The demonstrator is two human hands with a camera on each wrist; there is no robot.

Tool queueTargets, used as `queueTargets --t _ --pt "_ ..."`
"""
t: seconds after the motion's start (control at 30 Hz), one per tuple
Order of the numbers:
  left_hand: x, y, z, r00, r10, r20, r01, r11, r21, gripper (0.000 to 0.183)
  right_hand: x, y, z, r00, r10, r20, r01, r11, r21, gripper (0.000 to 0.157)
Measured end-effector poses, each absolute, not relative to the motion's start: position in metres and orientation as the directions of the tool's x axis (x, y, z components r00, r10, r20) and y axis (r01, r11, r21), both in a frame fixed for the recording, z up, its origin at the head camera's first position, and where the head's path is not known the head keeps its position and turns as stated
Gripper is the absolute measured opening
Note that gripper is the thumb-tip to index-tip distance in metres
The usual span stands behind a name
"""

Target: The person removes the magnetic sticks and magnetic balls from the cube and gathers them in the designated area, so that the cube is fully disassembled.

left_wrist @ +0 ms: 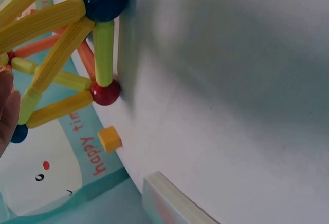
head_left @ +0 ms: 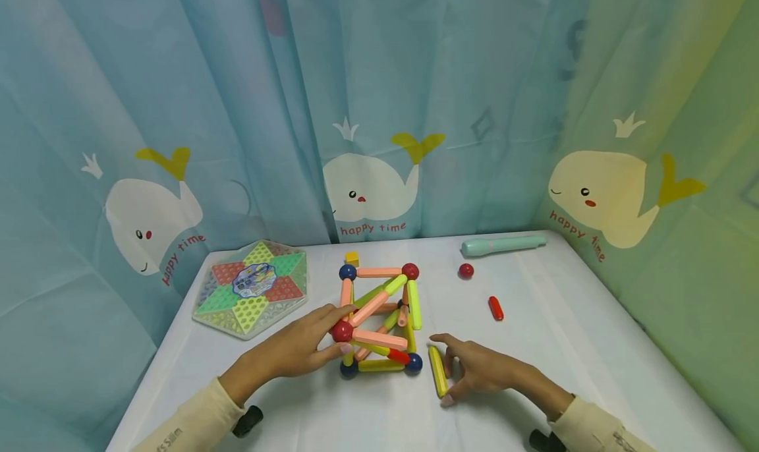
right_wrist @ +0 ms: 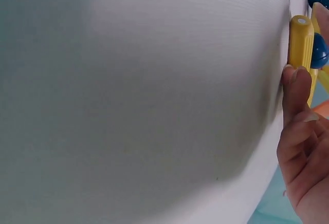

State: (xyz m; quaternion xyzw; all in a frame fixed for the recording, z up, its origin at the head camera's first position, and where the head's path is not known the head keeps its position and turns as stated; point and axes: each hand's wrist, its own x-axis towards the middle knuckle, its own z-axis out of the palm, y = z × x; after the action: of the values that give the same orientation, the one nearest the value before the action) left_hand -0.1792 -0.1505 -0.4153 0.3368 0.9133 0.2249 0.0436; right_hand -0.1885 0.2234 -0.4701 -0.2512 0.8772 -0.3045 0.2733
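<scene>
A frame of magnetic sticks and balls stands in the middle of the table, its rods yellow, green, orange and red, with red and dark blue balls at the corners. My left hand holds it at the front left, thumb and fingers around the upper red ball. To the right of the frame a yellow magnetic stick lies on the table. Over its right side is my right hand, thumb by its near end and fingers spread along it. In the right wrist view, a fingertip overlaps the stick's side.
A red ball and a short red stick lie at the right. Behind them is a mint-green cylindrical object. A yellow block sits behind the frame. The star-patterned board box lies at the back left, before the curtain.
</scene>
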Motion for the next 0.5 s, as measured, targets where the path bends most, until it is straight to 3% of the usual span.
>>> queueTargets --t 0.27,0.5 --pt "-0.188 -0.154 -0.414 -0.764 0.642 0.066 0.570 0.622 0.536 0.067 -0.187 0.234 -0.448 -0.720 -0.652 -0.239 -0.319 0.616 -0.720 0.063" --pt "-0.192 -0.155 -0.415 -0.754 0.652 0.085 0.578 0.596 0.557 0.066 -0.177 0.205 -0.404 -0.750 -0.657 0.074 -0.481 0.466 -0.742 0.030"
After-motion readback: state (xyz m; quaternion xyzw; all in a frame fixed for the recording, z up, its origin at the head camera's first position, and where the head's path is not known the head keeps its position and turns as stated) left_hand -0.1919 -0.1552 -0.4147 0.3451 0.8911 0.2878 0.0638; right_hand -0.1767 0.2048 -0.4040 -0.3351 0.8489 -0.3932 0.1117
